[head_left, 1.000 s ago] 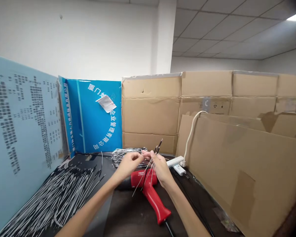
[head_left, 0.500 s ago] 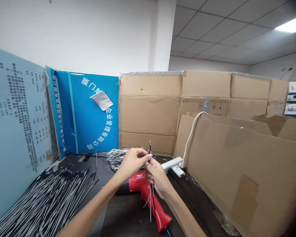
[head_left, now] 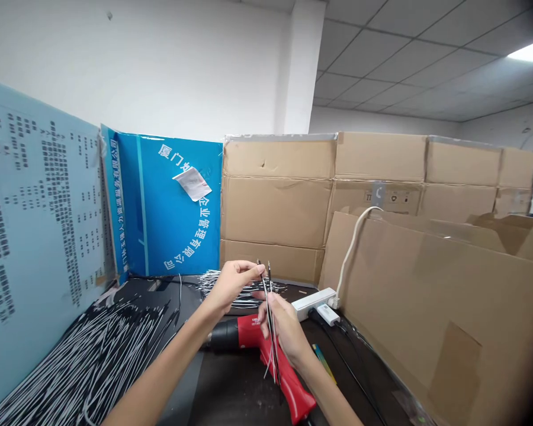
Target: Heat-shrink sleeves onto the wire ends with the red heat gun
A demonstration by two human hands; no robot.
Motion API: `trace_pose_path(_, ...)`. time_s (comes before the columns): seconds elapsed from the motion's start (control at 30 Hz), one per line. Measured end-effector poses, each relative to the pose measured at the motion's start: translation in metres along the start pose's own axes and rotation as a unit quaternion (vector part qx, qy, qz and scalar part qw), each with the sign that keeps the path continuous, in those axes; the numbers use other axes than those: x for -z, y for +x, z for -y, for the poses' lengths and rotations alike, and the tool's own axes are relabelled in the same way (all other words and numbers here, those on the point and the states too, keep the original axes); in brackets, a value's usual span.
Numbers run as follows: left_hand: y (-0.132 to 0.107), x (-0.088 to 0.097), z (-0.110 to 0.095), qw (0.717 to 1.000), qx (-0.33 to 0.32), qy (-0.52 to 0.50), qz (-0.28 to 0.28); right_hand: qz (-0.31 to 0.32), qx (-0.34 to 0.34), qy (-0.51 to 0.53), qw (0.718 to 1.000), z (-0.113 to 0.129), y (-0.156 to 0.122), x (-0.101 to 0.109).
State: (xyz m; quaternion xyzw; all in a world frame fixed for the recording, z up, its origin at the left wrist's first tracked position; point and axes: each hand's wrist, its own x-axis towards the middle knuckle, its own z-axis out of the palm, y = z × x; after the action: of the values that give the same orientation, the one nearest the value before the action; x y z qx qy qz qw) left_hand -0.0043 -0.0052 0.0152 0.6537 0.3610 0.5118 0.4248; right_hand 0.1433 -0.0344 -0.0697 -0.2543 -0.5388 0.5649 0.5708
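Thin black and white wires (head_left: 272, 322) stand roughly upright between my two hands. My left hand (head_left: 235, 284) pinches the upper end of one wire between thumb and fingertips, drawn a little to the left of the others. Lower down, my right hand (head_left: 286, 322) is closed round the small bunch, whose loose ends hang below it. Behind the hands a red heat gun (head_left: 288, 378) lies on the dark table, its black nozzle pointing left. A pile of black and white wires (head_left: 237, 296) lies beyond my left hand, partly hidden by it.
Many more wires (head_left: 102, 355) are heaped at the left. A white power strip (head_left: 313, 303) with plugs and cables sits right of my hands. Cardboard panels (head_left: 275, 207) and a blue board (head_left: 173, 207) wall in the table. A thin yellow-green object (head_left: 324, 362) lies beside my right forearm.
My left hand has moved up and left, spreading one wire's tip from the bunch in my right hand. The camera view has shifted slightly left, so the surroundings appear further right.
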Motion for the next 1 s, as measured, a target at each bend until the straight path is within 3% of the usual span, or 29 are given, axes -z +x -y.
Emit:
trace_pose_path(0.33, 0.003, -0.003, 0.012, 0.993, 0.063, -0.081, 0.05, -0.062, -0.007, 0.069, 0.996, -0.008, 0.0, -0.004)
trace_pose_path(0.57, 0.001, -0.011, 0.016, 0.984, 0.081, -0.139, 0.078, -0.051, 0.007, 0.075, 0.996, -0.01, -0.001, 0.001)
trace_pose_path(1.0, 0.003, -0.012, 0.02, 0.977, 0.095, -0.187, 0.046, -0.109, 0.036, -0.033, 0.993, -0.006, 0.0, 0.002)
